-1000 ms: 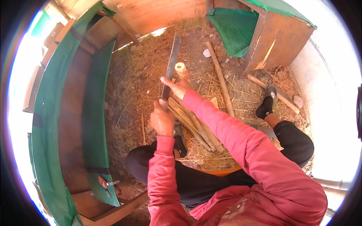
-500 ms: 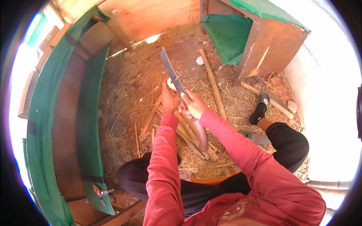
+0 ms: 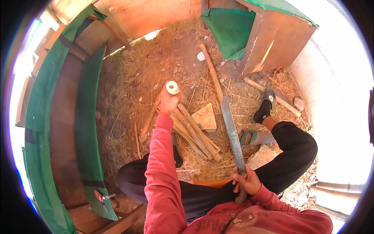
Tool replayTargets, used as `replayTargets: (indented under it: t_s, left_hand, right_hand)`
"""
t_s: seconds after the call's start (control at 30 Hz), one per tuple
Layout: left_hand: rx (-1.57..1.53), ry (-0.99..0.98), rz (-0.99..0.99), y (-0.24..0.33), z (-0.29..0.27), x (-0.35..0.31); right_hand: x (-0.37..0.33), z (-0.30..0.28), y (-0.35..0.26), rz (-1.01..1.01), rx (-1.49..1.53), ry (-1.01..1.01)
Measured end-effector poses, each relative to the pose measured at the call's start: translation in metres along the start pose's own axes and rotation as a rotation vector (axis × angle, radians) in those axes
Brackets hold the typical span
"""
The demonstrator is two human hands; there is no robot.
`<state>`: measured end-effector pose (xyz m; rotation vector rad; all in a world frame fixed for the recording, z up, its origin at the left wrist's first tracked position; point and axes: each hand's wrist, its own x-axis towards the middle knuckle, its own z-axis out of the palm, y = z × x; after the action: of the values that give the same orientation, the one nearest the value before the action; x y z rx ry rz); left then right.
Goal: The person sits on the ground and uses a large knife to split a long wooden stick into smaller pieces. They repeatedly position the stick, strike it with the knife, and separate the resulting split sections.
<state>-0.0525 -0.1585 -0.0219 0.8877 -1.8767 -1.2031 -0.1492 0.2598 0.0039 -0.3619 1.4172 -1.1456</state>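
Observation:
My left hand (image 3: 168, 103) is closed around an upright piece of bamboo, whose pale, hollow cut end (image 3: 175, 91) faces up above the fingers. How far the piece runs down is hidden behind the hand. Down by my lap, my right hand (image 3: 249, 183) grips the brown handle of a machete (image 3: 232, 134). Its long grey blade points up and away, apart from the bamboo. Several split bamboo lengths (image 3: 196, 134) lie in a bundle on the straw below my left hand. A flat tan stone (image 3: 205, 117) rests beside them.
A handsaw (image 3: 257, 139) with a green handle lies near my right leg. Beyond are a bamboo pole (image 3: 212, 72) and another pole (image 3: 290, 107) by my sandalled foot (image 3: 269, 98). Green-covered wooden structures stand left (image 3: 87, 128) and far right (image 3: 272, 48). Something orange (image 3: 212, 183) shows below my legs.
My right hand has drawn the machete away from the bamboo, down and right toward my lap. My left hand keeps its hold, and the bamboo's hollow end now faces up more fully.

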Motion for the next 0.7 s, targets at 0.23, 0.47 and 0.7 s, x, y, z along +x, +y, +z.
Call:
replayTargets:
  t_s: [0.23, 0.47, 0.7]
  left_hand:
    - [0.074, 0.123, 0.04, -0.002, 0.022, -0.015]
    - [-0.028, 0.14, -0.014, -0.031, 0.036, -0.001]
    - [0.118, 0.138, 0.082, -0.042, 0.03, -0.007]
  right_hand:
    - [0.016, 0.03, -0.08, -0.551, -0.483, 0.057]
    - [0.099, 0.064, -0.095, -0.859, -0.693, 0.224]
    - [0.111, 0.078, -0.11, -0.862, -0.658, 0.235]
